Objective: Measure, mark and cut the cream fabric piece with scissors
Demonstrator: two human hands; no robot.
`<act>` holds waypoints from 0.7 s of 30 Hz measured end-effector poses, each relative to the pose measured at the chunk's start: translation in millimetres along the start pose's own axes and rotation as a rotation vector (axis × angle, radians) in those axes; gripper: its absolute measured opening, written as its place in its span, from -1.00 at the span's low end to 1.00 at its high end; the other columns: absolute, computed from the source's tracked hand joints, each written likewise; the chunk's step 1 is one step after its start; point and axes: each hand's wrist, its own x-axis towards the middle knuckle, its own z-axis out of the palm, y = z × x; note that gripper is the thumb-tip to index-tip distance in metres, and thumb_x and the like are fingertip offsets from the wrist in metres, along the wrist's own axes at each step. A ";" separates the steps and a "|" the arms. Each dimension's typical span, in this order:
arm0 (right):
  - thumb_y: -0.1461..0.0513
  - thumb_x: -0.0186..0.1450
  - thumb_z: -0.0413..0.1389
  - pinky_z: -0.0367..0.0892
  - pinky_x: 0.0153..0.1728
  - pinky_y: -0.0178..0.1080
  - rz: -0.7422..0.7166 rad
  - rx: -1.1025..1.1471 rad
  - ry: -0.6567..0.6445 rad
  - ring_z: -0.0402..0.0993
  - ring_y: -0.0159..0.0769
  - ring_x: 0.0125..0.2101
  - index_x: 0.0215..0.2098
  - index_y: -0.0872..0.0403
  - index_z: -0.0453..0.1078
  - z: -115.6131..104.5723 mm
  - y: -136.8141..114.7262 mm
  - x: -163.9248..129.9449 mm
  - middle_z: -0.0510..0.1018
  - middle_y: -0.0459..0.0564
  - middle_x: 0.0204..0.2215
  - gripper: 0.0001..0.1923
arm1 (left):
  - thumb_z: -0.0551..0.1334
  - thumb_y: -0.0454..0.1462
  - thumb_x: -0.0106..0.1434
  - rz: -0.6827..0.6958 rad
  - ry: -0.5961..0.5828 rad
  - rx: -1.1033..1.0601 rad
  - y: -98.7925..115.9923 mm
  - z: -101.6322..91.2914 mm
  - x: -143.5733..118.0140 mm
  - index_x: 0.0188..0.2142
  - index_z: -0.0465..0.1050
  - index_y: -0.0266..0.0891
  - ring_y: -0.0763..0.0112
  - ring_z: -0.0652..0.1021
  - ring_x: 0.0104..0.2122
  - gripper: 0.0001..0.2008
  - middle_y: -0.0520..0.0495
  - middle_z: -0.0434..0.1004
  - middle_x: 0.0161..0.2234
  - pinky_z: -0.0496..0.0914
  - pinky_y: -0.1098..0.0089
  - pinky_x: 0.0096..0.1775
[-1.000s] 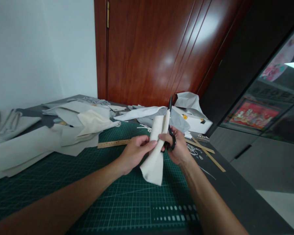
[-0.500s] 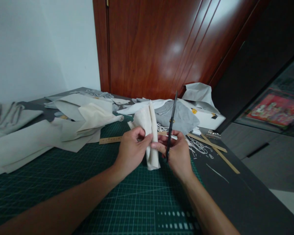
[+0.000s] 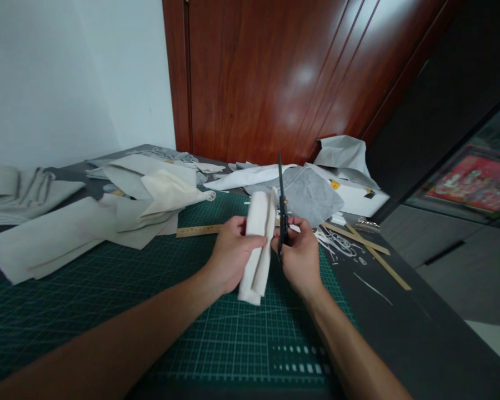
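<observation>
- Far left, grey fabric sheets [image 3: 62,233] lie spread over the edge of the green cutting mat [image 3: 158,311], with a cream piece [image 3: 170,194] on top of them.
- A wooden ruler [image 3: 198,230] lies on the mat just behind the hands.
- The left hand [image 3: 232,256] is closed around a folded cream cloth [image 3: 259,244], thumb across its front; the cloth stands nearly upright above the mat, its lower end hanging below the hand.
- Just right of the cloth, black scissors [image 3: 281,205] point up, blades together and close beside the cloth's top edge.
- The right hand [image 3: 300,258] grips the scissor handles, fingers wrapped shut.
- Farther right, thin trimmings [image 3: 341,244] and wooden strips [image 3: 379,261] lie on the dark table [image 3: 420,344].
</observation>
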 end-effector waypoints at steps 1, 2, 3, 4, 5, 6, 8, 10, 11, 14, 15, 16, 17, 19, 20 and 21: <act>0.36 0.05 0.32 0.48 -0.27 -0.19 -0.004 0.001 -0.001 0.65 -0.20 -0.38 -0.10 -0.03 0.30 1.4 0.3 -0.6 0.68 -0.16 -0.38 -0.51 | 0.32 -0.39 -0.02 -0.039 -0.036 -0.021 -0.8 0.4 -1.7 -0.16 0.50 -0.28 0.20 0.67 -0.25 -0.64 -0.14 0.68 -0.22 0.53 0.26 -0.21; 0.36 0.05 0.33 0.48 -0.27 -0.19 -0.004 0.003 -0.004 0.65 -0.20 -0.38 -0.10 -0.03 0.31 2.1 0.4 -1.0 0.68 -0.16 -0.39 -0.51 | 0.33 -0.38 -0.02 -0.069 -0.063 -0.035 -1.3 0.3 -3.0 -0.16 0.53 -0.30 0.19 0.67 -0.26 -0.64 -0.16 0.69 -0.22 0.53 0.25 -0.21; 0.35 0.05 0.35 0.49 -0.27 -0.19 0.000 0.009 -0.006 0.64 -0.20 -0.39 -0.11 -0.02 0.31 2.1 0.4 -1.0 0.68 -0.16 -0.39 -0.51 | 0.33 -0.37 0.00 -0.085 -0.079 -0.044 -1.3 0.0 -3.7 -0.16 0.56 -0.30 0.19 0.67 -0.26 -0.66 -0.17 0.71 -0.22 0.54 0.24 -0.20; 0.33 0.06 0.37 0.49 -0.29 -0.19 0.008 0.018 -0.006 0.64 -0.20 -0.41 -0.11 -0.02 0.31 1.4 0.0 -0.9 0.68 -0.16 -0.40 -0.51 | 0.35 -0.35 0.03 -0.089 -0.083 -0.048 -0.8 -0.6 -3.9 -0.16 0.58 -0.30 0.20 0.67 -0.26 -0.68 -0.16 0.71 -0.22 0.54 0.25 -0.19; 0.29 0.08 0.39 0.50 -0.31 -0.18 0.018 0.028 -0.001 0.63 -0.21 -0.43 -0.11 -0.02 0.30 0.1 -0.9 -0.7 0.67 -0.16 -0.41 -0.51 | 0.37 -0.33 0.05 -0.081 -0.073 -0.045 -0.1 -1.4 -3.6 -0.16 0.59 -0.29 0.21 0.67 -0.26 -0.69 -0.15 0.72 -0.22 0.53 0.26 -0.20; 0.25 0.09 0.41 0.50 -0.35 -0.19 0.030 0.039 0.008 0.62 -0.22 -0.46 -0.10 -0.02 0.29 -1.5 -2.5 -0.5 0.67 -0.17 -0.42 -0.50 | 0.39 -0.30 0.07 -0.066 -0.053 -0.038 0.8 -2.1 -2.9 -0.16 0.60 -0.28 0.23 0.67 -0.27 -0.71 -0.13 0.72 -0.23 0.53 0.28 -0.22; 0.16 0.10 0.45 0.48 -0.42 -0.21 0.046 0.059 0.034 0.60 -0.24 -0.50 -0.10 -0.03 0.26 -4.7 -7.3 -0.6 0.66 -0.18 -0.44 -0.46 | 0.42 -0.26 0.09 -0.027 0.005 -0.013 2.1 -3.1 -0.8 -0.20 0.61 -0.27 0.27 0.64 -0.31 -0.74 -0.09 0.71 -0.27 0.50 0.33 -0.28; 0.14 0.04 0.50 0.47 -0.42 -0.24 0.047 0.071 0.050 0.60 -0.25 -0.48 -0.09 -0.03 0.24 -5.9 -12.8 -2.0 0.65 -0.19 -0.43 -0.37 | 0.42 -0.28 0.07 0.008 0.062 0.012 2.1 -2.8 1.4 -0.26 0.61 -0.28 0.34 0.61 -0.37 -0.80 -0.06 0.68 -0.32 0.46 0.38 -0.35; 0.16 -0.01 0.53 0.47 -0.40 -0.24 0.039 0.071 0.046 0.60 -0.25 -0.45 -0.08 -0.03 0.23 -5.5 -15.0 -3.1 0.65 -0.20 -0.43 -0.32 | 0.41 -0.30 0.07 0.018 0.078 0.016 1.8 -2.3 2.1 -0.29 0.61 -0.28 0.36 0.60 -0.38 -0.82 -0.05 0.67 -0.34 0.44 0.40 -0.37; 0.26 -0.12 0.57 0.46 -0.34 -0.26 0.010 0.030 -0.035 0.56 -0.29 -0.40 -0.05 -0.03 0.25 -1.9 -16.1 -6.2 0.61 -0.23 -0.41 -0.21 | 0.37 -0.30 0.08 0.021 0.051 -0.002 1.4 -0.1 2.6 -0.31 0.61 -0.30 0.35 0.59 -0.40 -0.84 -0.08 0.66 -0.34 0.43 0.41 -0.40; 0.27 -0.12 0.56 0.45 -0.35 -0.26 0.008 0.013 -0.065 0.54 -0.30 -0.40 -0.05 -0.03 0.26 -0.7 -14.6 -6.5 0.60 -0.24 -0.41 -0.22 | 0.36 -0.29 0.08 0.014 0.030 -0.011 1.9 0.1 2.4 -0.31 0.61 -0.31 0.34 0.60 -0.40 -0.84 -0.10 0.67 -0.33 0.44 0.40 -0.42; 0.27 -0.11 0.55 0.45 -0.36 -0.26 0.009 0.000 -0.087 0.52 -0.30 -0.41 -0.06 -0.03 0.27 0.0 -12.5 -6.2 0.58 -0.24 -0.41 -0.24 | 0.36 -0.29 0.08 0.005 0.011 -0.016 2.8 -0.2 2.2 -0.31 0.62 -0.31 0.32 0.60 -0.41 -0.83 -0.12 0.67 -0.33 0.44 0.39 -0.42; 0.27 -0.10 0.54 0.44 -0.37 -0.26 0.014 -0.008 -0.098 0.51 -0.30 -0.41 -0.07 -0.02 0.28 0.1 -10.1 -5.5 0.57 -0.24 -0.41 -0.27 | 0.37 -0.29 0.07 -0.003 0.000 -0.018 4.1 -1.2 2.0 -0.31 0.62 -0.32 0.30 0.61 -0.41 -0.83 -0.13 0.68 -0.33 0.45 0.38 -0.42; 0.25 -0.08 0.52 0.44 -0.37 -0.25 0.020 -0.012 -0.090 0.51 -0.29 -0.42 -0.09 -0.02 0.29 -1.4 -5.9 -3.1 0.56 -0.23 -0.43 -0.32 | 0.38 -0.31 0.04 -0.017 0.000 -0.015 7.0 -4.4 2.2 -0.32 0.62 -0.34 0.27 0.61 -0.39 -0.82 -0.15 0.67 -0.34 0.47 0.35 -0.38; 0.25 -0.07 0.51 0.43 -0.37 -0.24 0.017 -0.016 -0.083 0.51 -0.29 -0.42 -0.10 -0.02 0.29 -2.7 -4.4 -1.8 0.56 -0.22 -0.43 -0.34 | 0.39 -0.32 0.02 -0.021 0.005 -0.015 8.2 -6.2 2.5 -0.32 0.63 -0.34 0.25 0.62 -0.38 -0.81 -0.15 0.68 -0.34 0.48 0.33 -0.36; 0.26 -0.07 0.49 0.43 -0.36 -0.24 0.010 -0.022 -0.076 0.50 -0.28 -0.42 -0.11 -0.02 0.29 -4.0 -3.3 -0.8 0.56 -0.22 -0.44 -0.36 | 0.39 -0.33 0.01 -0.023 0.008 -0.019 9.1 -8.0 3.0 -0.31 0.62 -0.34 0.23 0.63 -0.36 -0.80 -0.16 0.68 -0.33 0.49 0.31 -0.33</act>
